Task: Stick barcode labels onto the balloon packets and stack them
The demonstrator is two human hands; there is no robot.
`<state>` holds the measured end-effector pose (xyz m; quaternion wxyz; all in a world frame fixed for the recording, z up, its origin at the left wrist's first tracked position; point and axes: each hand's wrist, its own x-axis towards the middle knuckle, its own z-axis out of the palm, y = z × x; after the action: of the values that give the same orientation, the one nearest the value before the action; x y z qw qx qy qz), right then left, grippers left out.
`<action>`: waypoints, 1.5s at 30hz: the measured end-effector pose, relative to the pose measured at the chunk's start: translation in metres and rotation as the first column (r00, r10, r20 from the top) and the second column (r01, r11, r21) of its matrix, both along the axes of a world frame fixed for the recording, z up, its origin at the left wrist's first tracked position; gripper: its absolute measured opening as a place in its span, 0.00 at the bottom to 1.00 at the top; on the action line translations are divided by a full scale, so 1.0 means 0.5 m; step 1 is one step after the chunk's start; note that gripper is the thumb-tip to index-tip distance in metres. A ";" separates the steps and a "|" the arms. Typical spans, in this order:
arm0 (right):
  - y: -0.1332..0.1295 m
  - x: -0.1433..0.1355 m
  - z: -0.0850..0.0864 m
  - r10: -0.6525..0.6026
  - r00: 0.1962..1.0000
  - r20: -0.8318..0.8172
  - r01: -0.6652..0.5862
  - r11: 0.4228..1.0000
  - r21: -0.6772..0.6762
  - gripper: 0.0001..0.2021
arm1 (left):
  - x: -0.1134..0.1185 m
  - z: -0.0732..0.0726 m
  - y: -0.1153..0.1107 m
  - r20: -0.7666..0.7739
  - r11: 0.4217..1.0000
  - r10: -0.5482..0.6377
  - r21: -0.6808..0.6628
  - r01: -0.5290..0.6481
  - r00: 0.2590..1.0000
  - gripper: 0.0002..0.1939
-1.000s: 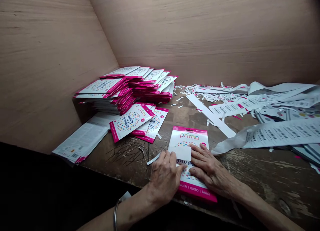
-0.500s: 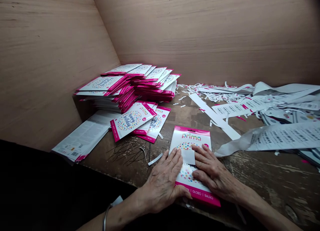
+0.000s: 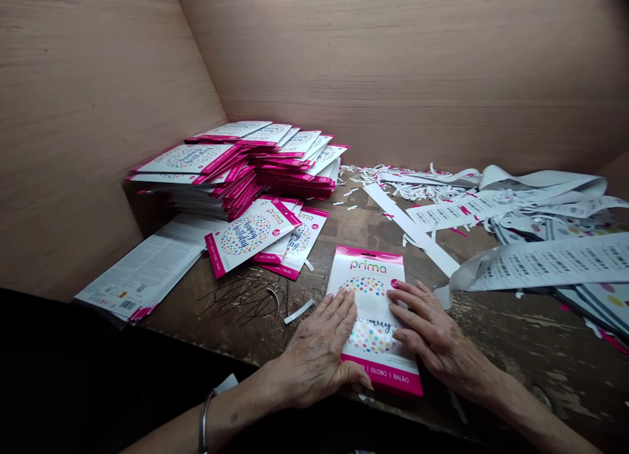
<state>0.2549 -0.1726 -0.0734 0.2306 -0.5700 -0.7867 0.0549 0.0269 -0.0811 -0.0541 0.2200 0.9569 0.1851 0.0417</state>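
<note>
I see a Prima birthday balloon packet (image 3: 372, 339) face up on the table (image 3: 515, 323), white strip (image 3: 371, 304) across it; left hand (image 3: 322, 349) and right hand (image 3: 435, 336) spread on its sides, grips unclenched.

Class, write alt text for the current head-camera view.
A left hand and right hand rest on a pink and white packet crossed by a white band, on a worn table. Stacked packets lie at left, barcode strips at right.
</note>
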 end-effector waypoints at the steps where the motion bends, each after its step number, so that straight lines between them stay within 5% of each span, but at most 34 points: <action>1: -0.007 0.002 0.000 0.014 1.000 0.022 -0.014 1.000 -0.011 0.19 | 0.000 -0.002 0.000 0.007 1.000 -0.002 0.001 0.002 1.000 0.45; 10: -0.009 -0.011 0.000 0.074 0.991 0.110 -0.062 0.992 -0.108 0.21 | 0.006 0.003 -0.001 0.046 0.998 0.016 -0.056 -0.013 0.999 0.42; 17: -0.032 -0.014 0.018 0.001 0.991 0.131 -0.011 0.997 0.074 0.17 | 0.020 0.028 -0.016 -0.059 0.997 -0.034 0.070 0.038 0.998 0.32; 20: -0.079 -0.068 0.062 -0.065 0.997 -0.037 0.071 0.974 0.215 0.11 | 0.024 0.033 -0.018 -0.119 0.986 -0.067 0.144 0.084 0.991 0.32; 22: -0.117 -0.129 0.078 0.076 0.958 -0.276 -0.041 0.991 0.131 0.08 | 0.025 0.035 -0.018 -0.144 0.979 -0.080 0.176 0.105 0.986 0.31; 24: -0.142 -0.201 0.067 0.116 0.842 -0.527 -0.199 0.974 -0.105 0.09 | 0.026 0.037 -0.018 -0.151 0.976 -0.077 0.190 0.106 0.985 0.30; 26: -0.145 -0.271 0.030 -0.113 0.690 -0.715 -0.263 0.881 -0.393 0.11 | 0.026 0.040 -0.017 -0.155 0.978 -0.074 0.184 0.102 0.985 0.29; 28: -0.127 -0.327 -0.013 -0.387 0.447 -0.807 -0.351 0.754 -0.556 0.16 | 0.026 0.041 -0.017 -0.156 0.981 -0.074 0.168 0.100 0.985 0.29; 31: -0.088 -0.378 -0.057 -0.511 0.027 -0.859 -0.495 0.740 -0.455 0.21 | 0.027 0.039 -0.018 -0.136 0.985 -0.065 0.153 0.086 0.989 0.28; 34: -0.065 -0.400 -0.066 -0.515 -0.260 -0.817 -0.584 0.757 -0.291 0.15 | 0.028 0.034 -0.021 -0.131 0.989 -0.032 0.138 0.050 0.991 0.29; 36: -0.062 -0.405 -0.065 -0.544 -0.334 -0.770 -0.634 0.734 -0.243 0.11 | 0.028 0.032 -0.023 -0.136 0.991 -0.017 0.132 0.035 0.991 0.29; 40: -0.072 -0.409 -0.063 -0.588 -0.327 -0.740 -0.711 0.668 -0.217 0.12 | 0.027 0.030 -0.025 -0.119 0.991 -0.015 0.128 0.030 0.993 0.28; 45: -0.062 -0.427 -0.066 -0.620 -0.353 -0.701 -0.699 0.672 -0.243 0.09 | 0.025 0.030 -0.026 -0.111 0.992 0.000 0.128 0.014 0.994 0.31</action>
<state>0.0414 -0.2037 -0.1065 0.5072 -0.2383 -0.1334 0.8174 0.0392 -0.0942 -0.0390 0.1476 0.9705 0.1905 -0.0004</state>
